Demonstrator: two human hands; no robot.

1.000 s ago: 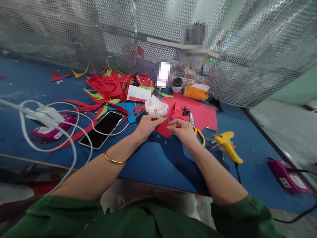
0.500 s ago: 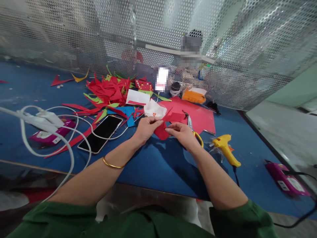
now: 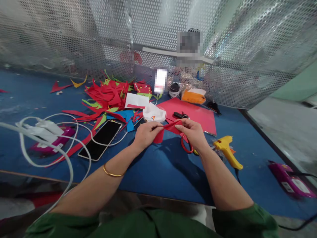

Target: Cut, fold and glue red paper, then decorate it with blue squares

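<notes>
Between my hands a folded piece of red paper (image 3: 158, 137) is held above the blue table (image 3: 158, 168). My left hand (image 3: 146, 135) pinches it at its left part, thumb on top. Fingers of my right hand (image 3: 193, 133) are closed on its right end. Scissors with red handles (image 3: 187, 148) lie below my right hand, partly covered by it. Behind the paper is a white crumpled piece (image 3: 154, 113) with a small orange-red print. A large red sheet (image 3: 198, 115) lies flat beyond my right hand.
Red and green paper scraps (image 3: 110, 94) are heaped at the back left. A black phone (image 3: 101, 140) and white cables (image 3: 71, 132) lie left. On the right are a yellow glue gun (image 3: 228, 150) and a purple power strip (image 3: 289, 180). Perforated metal (image 3: 158, 33) stands behind; a person is beyond it.
My right hand has moved a little right, away from my left. The red paper is now stretched between them and turned, and the scissors' red handle shows.
</notes>
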